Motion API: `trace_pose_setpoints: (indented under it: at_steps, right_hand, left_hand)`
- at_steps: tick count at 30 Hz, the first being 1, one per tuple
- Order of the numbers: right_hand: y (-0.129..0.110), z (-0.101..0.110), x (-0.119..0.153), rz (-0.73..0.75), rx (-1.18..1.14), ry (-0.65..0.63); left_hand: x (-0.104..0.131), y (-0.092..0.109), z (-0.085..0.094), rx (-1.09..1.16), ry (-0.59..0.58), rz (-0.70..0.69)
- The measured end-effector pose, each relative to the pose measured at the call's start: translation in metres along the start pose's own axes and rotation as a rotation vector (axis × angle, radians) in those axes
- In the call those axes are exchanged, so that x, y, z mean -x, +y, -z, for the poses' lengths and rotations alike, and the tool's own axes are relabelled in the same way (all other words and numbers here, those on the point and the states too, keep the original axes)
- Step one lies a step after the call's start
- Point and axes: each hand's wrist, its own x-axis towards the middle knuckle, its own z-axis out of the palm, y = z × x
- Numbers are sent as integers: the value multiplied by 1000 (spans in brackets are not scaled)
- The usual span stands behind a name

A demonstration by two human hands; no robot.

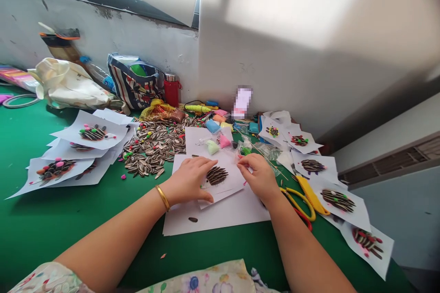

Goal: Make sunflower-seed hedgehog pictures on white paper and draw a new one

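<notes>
My left hand [192, 181], a gold bangle at its wrist, lies on a white paper card [227, 188] with thumb and fingers spread. Beside its fingers, dark sunflower seeds form a spiky oval like a hedgehog [217, 176] on the card. My right hand [259, 175] is just right of the card, thumb and forefinger pinched together. Something small and pinkish shows at those fingertips, too small to name. Larger white sheets [220, 215] lie beneath the card, with one loose sunflower seed [193, 219] on them.
A heap of sunflower seeds [154, 146] lies to the left. Finished-looking seed cards are stacked left [92, 137] and right [338, 199]. Yellow scissors [302, 201] and a yellow cutter [311, 194] lie right. Bagged coloured clay [225, 140], a red bottle [171, 91] and bags stand behind.
</notes>
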Motion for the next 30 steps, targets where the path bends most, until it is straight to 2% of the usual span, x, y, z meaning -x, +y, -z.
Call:
trace_pose_setpoints:
  at_steps: [2,7,13,24,30]
  right_hand:
    - [2,-3,4,-6,-9,-37]
    - [0,-14,11,25,-26,-110]
    - [-9,-29,14,73,-15,-177]
    - [-35,-61,18,222,162,-215]
    - [-34,-59,18,298,294,-255]
  left_hand:
    - [2,-1,-7,-62,-55,-14]
    - [2,-4,-14,-101,-69,6]
    - [0,-8,-9,-101,-18,38]
    - [-1,-11,5,-56,-70,69]
    - [0,-12,2,-67,-68,66]
